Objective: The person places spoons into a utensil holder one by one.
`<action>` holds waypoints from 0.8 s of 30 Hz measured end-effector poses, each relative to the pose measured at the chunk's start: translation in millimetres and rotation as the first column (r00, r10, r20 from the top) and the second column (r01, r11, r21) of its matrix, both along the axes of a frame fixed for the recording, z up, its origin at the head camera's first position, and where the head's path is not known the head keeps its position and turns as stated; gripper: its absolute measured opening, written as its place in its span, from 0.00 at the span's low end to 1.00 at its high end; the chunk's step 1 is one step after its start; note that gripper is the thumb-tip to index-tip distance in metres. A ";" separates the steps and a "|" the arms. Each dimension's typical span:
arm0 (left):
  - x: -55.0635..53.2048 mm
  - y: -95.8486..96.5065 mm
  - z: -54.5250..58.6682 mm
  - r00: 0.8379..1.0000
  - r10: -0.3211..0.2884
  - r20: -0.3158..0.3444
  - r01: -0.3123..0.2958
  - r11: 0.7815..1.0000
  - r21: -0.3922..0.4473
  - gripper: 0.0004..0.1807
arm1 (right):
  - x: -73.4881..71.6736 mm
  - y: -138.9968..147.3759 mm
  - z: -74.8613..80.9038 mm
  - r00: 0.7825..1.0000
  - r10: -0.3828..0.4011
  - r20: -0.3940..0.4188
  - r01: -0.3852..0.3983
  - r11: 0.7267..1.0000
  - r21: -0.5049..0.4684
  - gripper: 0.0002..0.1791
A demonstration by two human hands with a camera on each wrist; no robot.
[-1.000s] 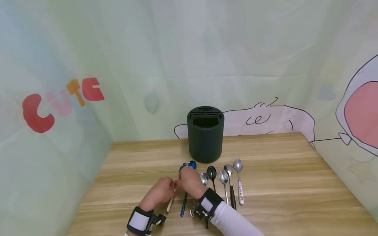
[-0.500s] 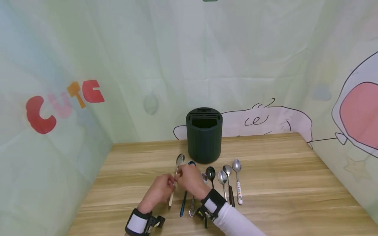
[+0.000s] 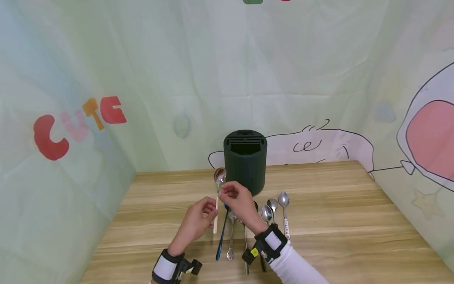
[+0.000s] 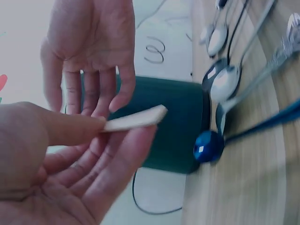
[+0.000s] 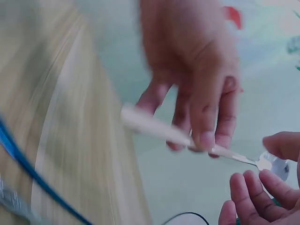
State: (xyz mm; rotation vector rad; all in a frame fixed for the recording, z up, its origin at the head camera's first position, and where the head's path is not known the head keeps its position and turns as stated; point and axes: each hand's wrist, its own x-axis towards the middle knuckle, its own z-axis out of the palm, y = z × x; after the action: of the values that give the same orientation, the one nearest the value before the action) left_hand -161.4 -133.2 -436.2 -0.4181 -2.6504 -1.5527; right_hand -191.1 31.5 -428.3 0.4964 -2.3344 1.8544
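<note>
Raised over the table is a spoon (image 3: 219, 176) with a cream handle, bowl up, beside the dark green holder (image 3: 248, 169). My left hand (image 3: 197, 220) pinches its handle between thumb and fingers; the handle's end (image 4: 136, 119) points toward the left wrist camera. My right hand (image 3: 242, 203) is by the spoon's neck, thumb and fingers parted. In the right wrist view, the right hand's fingers (image 5: 255, 192) are spread around the bowl end without closing on it. Below the hands lie a blue spoon (image 3: 222, 234) and a silver spoon with an ornate handle (image 3: 230, 246).
More spoons lie in a row to the right, partly behind the right arm, including a silver one (image 3: 267, 213) and one with a patterned white handle (image 3: 286, 227). The holder has an open top with slots. A printed curtain (image 3: 184, 98) hangs behind the wooden table (image 3: 337, 213).
The cream-handled spoon has risen off the table, bowl moving up toward the holder's left side. Both hands rose with it, and the right hand's fingers loosened and shifted right.
</note>
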 end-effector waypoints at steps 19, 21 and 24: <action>-5.9 31.9 11.0 0.986 -0.150 -0.069 0.161 0.968 0.190 0.08 | 6.5 39.2 38.5 0.989 0.116 0.086 -0.094 0.969 -0.228 0.12; -9.0 34.9 13.4 0.981 -0.165 -0.098 0.181 0.964 0.194 0.07 | 8.8 43.0 48.0 0.990 0.120 0.067 -0.103 0.970 -0.222 0.12; -13.6 39.4 16.4 0.976 -0.167 -0.142 0.192 0.965 0.180 0.06 | 12.1 48.0 61.2 0.992 0.118 0.041 -0.108 0.975 -0.197 0.10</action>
State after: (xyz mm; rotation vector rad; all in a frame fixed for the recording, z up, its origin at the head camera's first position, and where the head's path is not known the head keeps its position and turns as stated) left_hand -175.0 -93.9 -419.8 -0.7356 -2.3979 -1.7488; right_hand -179.0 79.5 -367.1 0.5728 -2.1664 2.1443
